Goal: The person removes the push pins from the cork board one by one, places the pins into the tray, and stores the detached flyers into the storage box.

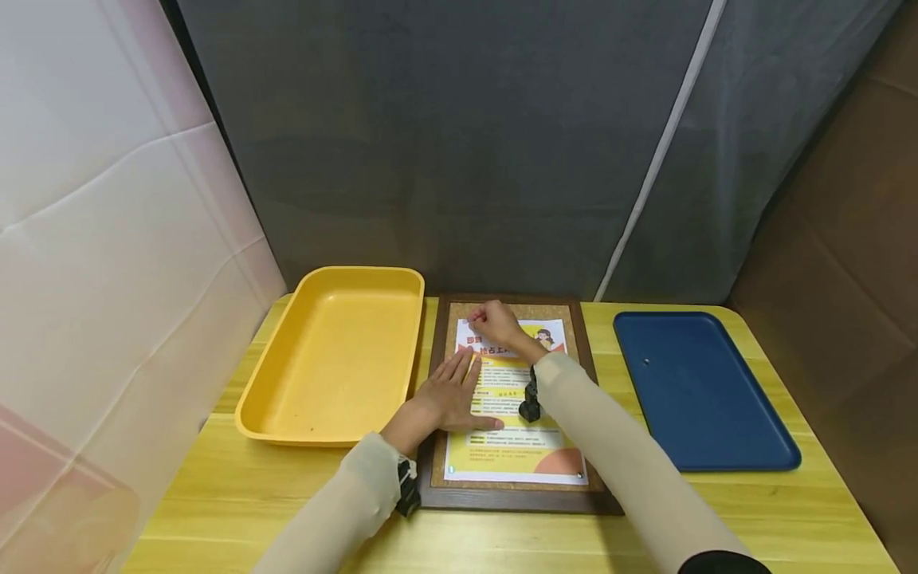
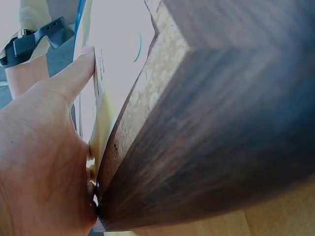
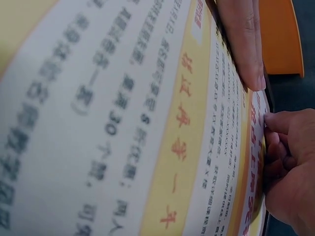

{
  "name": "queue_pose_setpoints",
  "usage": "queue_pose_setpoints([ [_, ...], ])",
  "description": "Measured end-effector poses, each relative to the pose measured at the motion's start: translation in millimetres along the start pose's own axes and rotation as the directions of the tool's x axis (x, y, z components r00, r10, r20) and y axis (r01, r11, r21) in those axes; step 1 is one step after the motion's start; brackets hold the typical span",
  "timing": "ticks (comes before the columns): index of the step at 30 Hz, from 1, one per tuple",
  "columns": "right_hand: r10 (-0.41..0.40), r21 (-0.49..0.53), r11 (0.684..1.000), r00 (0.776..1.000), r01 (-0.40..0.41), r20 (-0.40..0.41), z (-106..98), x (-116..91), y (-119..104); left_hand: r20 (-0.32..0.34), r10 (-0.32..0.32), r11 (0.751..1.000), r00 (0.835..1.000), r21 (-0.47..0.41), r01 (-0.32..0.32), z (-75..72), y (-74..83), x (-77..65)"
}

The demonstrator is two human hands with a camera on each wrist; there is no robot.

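Observation:
A printed poster (image 1: 512, 462) lies on a cork board (image 1: 582, 351) with a dark wooden frame (image 1: 516, 500). My left hand (image 1: 449, 395) rests flat on the poster's left side, fingers straight and thumb spread toward its middle. At the poster's top left corner, my right hand (image 1: 496, 325) has its thumb and index finger pinched together, the other fingers curled. Whatever small thing sits between those fingertips is hidden; I cannot tell its kind. In the right wrist view, the right hand (image 3: 293, 167) is right at the poster's edge. Small pins (image 1: 580, 476) show at the poster's bottom corners.
To the left stands a yellow tray (image 1: 330, 359) with raised walls, close beside the board. A flat blue tray (image 1: 710, 399) lies on the right, with one small pin (image 1: 645, 362) in it. A grey curtain (image 1: 445, 151) hangs behind the wooden table (image 1: 237, 510).

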State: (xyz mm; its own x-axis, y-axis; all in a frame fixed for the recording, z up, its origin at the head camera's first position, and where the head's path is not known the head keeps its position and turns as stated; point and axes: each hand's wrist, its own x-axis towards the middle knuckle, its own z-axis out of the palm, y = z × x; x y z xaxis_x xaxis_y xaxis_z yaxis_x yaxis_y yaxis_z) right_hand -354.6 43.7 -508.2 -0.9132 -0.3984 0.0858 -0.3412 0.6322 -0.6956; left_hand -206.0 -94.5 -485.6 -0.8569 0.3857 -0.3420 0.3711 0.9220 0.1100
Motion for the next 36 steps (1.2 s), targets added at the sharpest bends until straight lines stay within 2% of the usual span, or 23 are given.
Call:
queue_pose_setpoints([
  [13,0.041,-0.028,0.999,0.999,-0.04,0.015,-2.7,-2.8,-5.1,0.002,-0.003,1.0,1.0,0.014,0.002,0.8,1.6,-2.1],
  [27,0.078,-0.045,0.996,0.997,-0.079,-0.011,-0.7,-2.3,-7.5,-0.014,0.002,1.0,1.0,0.018,-0.002,3.1,1.6,-2.5],
  [36,0.13,-0.051,0.99,0.992,-0.13,-0.01,0.5,0.5,-8.0,-0.011,0.009,1.0,1.0,0.022,-0.009,4.0,0.5,-1.7],
])
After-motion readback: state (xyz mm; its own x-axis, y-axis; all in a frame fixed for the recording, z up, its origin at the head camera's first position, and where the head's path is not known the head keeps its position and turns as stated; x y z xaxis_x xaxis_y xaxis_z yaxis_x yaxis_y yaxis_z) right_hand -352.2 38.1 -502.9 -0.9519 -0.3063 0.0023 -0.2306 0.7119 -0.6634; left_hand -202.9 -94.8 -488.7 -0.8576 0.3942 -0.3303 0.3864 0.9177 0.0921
